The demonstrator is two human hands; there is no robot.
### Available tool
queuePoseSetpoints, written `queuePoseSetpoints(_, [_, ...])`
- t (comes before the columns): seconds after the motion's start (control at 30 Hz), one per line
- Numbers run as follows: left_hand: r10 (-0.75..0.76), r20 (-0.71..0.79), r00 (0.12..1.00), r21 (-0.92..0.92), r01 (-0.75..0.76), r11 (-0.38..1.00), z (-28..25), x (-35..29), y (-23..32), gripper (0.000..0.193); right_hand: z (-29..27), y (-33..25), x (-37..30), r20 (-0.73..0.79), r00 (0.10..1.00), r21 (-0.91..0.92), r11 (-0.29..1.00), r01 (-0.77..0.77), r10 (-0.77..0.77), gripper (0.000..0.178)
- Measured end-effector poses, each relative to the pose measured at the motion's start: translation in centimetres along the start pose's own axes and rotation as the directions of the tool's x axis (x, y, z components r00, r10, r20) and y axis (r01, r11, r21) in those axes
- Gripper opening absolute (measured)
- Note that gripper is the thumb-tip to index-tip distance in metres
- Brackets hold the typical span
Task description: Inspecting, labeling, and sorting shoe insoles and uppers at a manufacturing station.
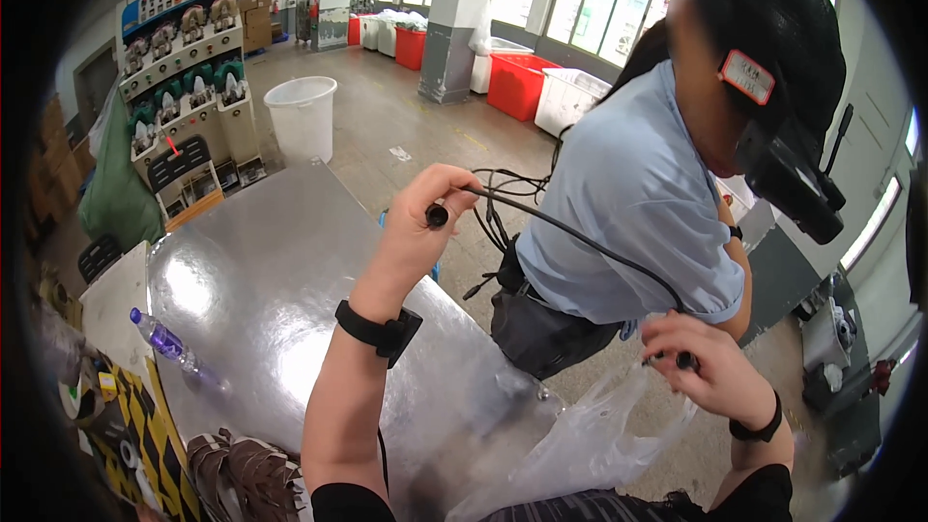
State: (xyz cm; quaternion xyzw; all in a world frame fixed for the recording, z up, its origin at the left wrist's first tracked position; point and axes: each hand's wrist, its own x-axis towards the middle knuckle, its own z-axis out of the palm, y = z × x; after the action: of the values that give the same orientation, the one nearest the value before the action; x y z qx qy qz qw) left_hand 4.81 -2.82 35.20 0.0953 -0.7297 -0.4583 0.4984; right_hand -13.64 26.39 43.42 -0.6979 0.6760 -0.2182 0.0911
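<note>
A black cable (580, 234) runs in a slack arc between my two hands. My left hand (421, 220), raised over the far edge of the metal table (319, 261), is closed round one end, and a round black connector sticks out of the fist. Lower and to the right, my right hand (713, 372) is closed on the cable's other part, with a second black connector (686, 361) showing at its fingers. A clear plastic bag (590, 435) hangs just below the right hand; whether the fingers also grip it I cannot tell.
Close on the right leans a person in a light blue shirt (619, 193), wearing a cap, head-mounted device and black waist pouch (541, 329). Loose cables (493, 208) hang behind them. A purple-labelled bottle (164, 336) lies on the table; brown shoes (246, 474) sit at its near left. Beyond stands a white bin (302, 121).
</note>
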Motion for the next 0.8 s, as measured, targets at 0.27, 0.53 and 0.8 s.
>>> queuePoseSetpoints(0.27, [0.250,-0.142,0.958,0.035,-0.247,0.968,3.5,-0.1,3.2,0.008,2.0,3.2,-2.0,0.043,0.991,0.268,0.954,-0.135,0.129,0.016])
queuePoseSetpoints(0.53, [0.045,-0.230,0.972,0.126,-0.016,0.992,5.8,0.4,1.1,0.017,1.2,3.1,-4.5,-0.384,0.918,0.173,0.985,-0.029,0.095,0.021])
queuePoseSetpoints(0.8, [0.204,-0.036,0.978,0.340,-0.180,0.923,9.2,-0.5,3.6,0.010,0.4,1.9,-2.2,-0.519,0.854,0.093,0.996,0.015,0.036,0.029])
